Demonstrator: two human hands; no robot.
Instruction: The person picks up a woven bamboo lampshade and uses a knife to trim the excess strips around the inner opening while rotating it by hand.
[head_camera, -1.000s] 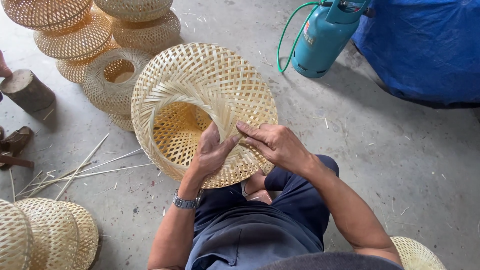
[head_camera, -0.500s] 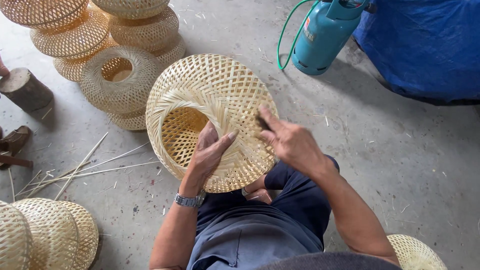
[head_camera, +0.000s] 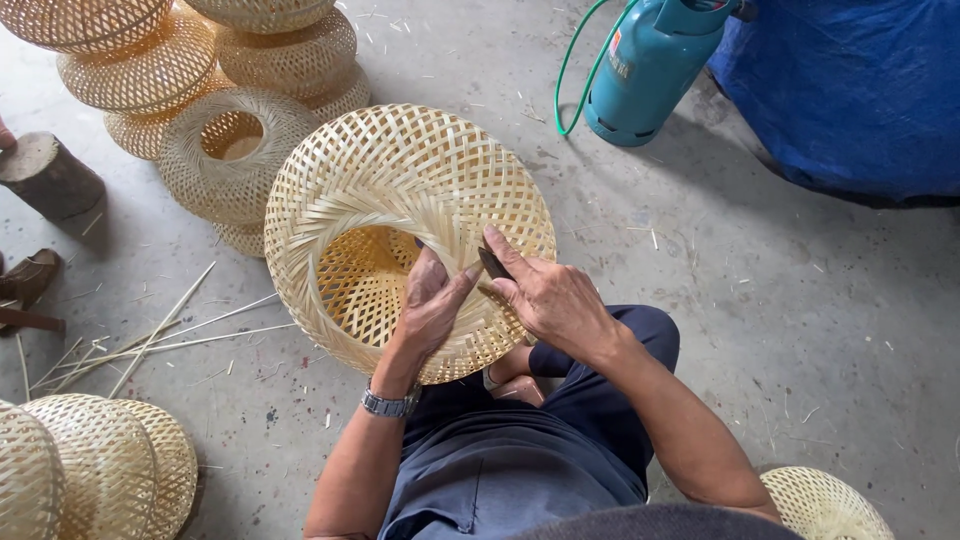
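My right hand (head_camera: 555, 295) pinches a small dark blade (head_camera: 494, 263) between thumb and forefinger, its tip set against the rim of the woven bamboo lampshade (head_camera: 400, 200) that rests tilted on my lap and knees, its wide mouth facing me. My left hand (head_camera: 432, 300) lies with loosely curled fingers on that same near rim, pressing the loose strip ends down just beside the blade; it grips nothing, it only steadies. I judge I am finishing the edge, trimming or tucking the strip ends where the weave turns inward. The next move calls for a short, controlled stroke away from my left thumb, since the two hands nearly touch, and for turning the shade a little to bring up the next stretch of rim. To the far left a stack of finished woven shades (head_camera: 150, 70) stands close against the one I hold, with a wood block (head_camera: 50, 175) beyond it. Loose bamboo strips (head_camera: 160, 335) lie on the concrete floor (head_camera: 780, 300) to the left, more shades (head_camera: 100, 470) near left. A teal gas cylinder (head_camera: 650, 70) with a green hose (head_camera: 570, 70) stands far right, beside a blue tarp (head_camera: 850, 90).
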